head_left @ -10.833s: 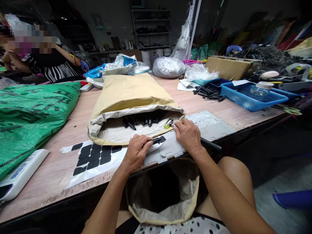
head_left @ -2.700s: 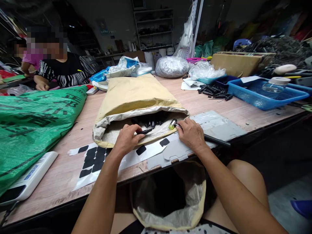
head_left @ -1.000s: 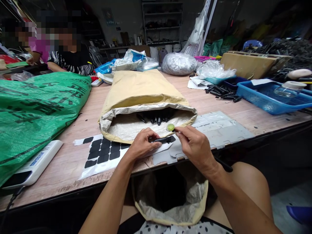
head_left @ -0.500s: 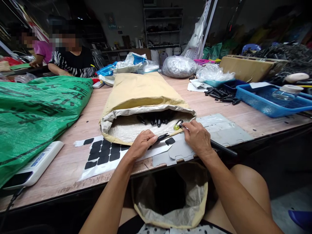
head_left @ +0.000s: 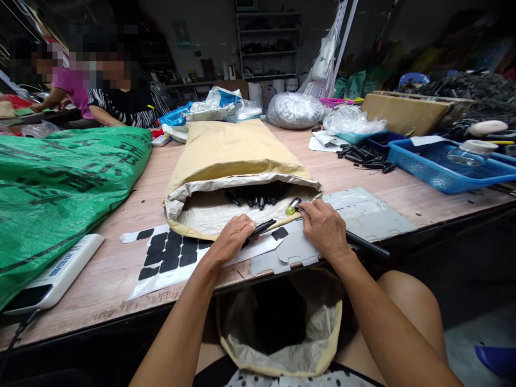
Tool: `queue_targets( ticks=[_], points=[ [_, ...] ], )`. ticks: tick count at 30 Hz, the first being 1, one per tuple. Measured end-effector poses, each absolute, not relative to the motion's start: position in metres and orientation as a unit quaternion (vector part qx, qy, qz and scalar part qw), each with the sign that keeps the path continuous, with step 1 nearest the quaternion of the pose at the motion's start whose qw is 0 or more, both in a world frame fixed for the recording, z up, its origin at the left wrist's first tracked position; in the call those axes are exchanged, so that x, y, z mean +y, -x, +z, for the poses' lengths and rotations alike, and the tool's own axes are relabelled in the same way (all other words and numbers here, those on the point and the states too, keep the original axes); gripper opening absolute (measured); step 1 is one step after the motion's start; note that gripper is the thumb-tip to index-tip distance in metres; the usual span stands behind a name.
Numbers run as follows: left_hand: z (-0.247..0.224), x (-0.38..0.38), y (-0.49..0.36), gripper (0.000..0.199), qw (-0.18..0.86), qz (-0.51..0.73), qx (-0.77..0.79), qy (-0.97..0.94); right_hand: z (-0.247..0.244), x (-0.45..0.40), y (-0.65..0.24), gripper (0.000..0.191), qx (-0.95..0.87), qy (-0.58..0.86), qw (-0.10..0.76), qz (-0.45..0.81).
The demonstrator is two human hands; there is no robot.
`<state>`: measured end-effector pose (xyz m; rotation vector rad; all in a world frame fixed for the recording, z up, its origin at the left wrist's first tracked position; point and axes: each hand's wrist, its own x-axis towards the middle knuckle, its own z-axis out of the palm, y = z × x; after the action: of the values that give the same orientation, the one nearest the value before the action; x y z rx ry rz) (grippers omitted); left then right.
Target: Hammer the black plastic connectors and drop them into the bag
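My left hand is closed around a slender black part, whose tip points right over the table's front. In my right hand is a small hammer with a yellow-green face on a metal head; its black handle sticks out to the right below my wrist. Just beyond both hands lies a yellow paper sack, its white-lined mouth facing me and several black parts inside. A sheet of black square stickers lies under the sack's edge, left of my left hand.
A second open sack is between my legs. Left are a green woven bag and a white device. Right are a grey board, black parts and a blue basket. Two people sit at the far left.
The black part in my left hand has turned slightly, its tip tilted up a little more. My right hand keeps the hammer in nearly the same place. A person at far left has shifted an arm.
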<state>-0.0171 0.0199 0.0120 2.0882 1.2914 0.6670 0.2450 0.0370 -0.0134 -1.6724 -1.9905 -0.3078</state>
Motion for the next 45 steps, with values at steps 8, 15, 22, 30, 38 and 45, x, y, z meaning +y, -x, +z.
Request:
queue_targets(
  ticks=[8, 15, 22, 30, 38, 45],
  points=[
    [0.014, 0.018, 0.015, 0.049, 0.296, 0.254, 0.488, -0.780, -0.013, 0.038, -0.245, 0.025, -0.733, 0.617, 0.264, -0.110],
    [0.030, 0.000, 0.018, 0.038, 0.346, 0.292, 0.459, -0.765, -0.013, 0.039, -0.246, 0.025, -0.734, 0.618, 0.261, -0.108],
    [0.016, -0.083, -0.010, 0.026, 0.642, 0.059, 0.341, -0.684, -0.014, 0.040, -0.246, 0.025, -0.734, 0.619, 0.259, -0.105],
    [-0.109, -0.103, -0.023, 0.018, 0.451, 0.029, 0.545, -0.706, -0.013, 0.039, -0.245, 0.024, -0.735, 0.619, 0.256, -0.106],
    [0.044, -0.052, -0.005, 0.030, 0.547, 0.063, 0.418, -0.722, -0.015, 0.039, -0.245, 0.024, -0.732, 0.624, 0.247, -0.115],
    [0.059, 0.063, 0.038, 0.037, 0.053, 0.134, 0.704, -0.695, -0.014, 0.040, -0.245, 0.023, -0.732, 0.624, 0.253, -0.105]
  ],
)
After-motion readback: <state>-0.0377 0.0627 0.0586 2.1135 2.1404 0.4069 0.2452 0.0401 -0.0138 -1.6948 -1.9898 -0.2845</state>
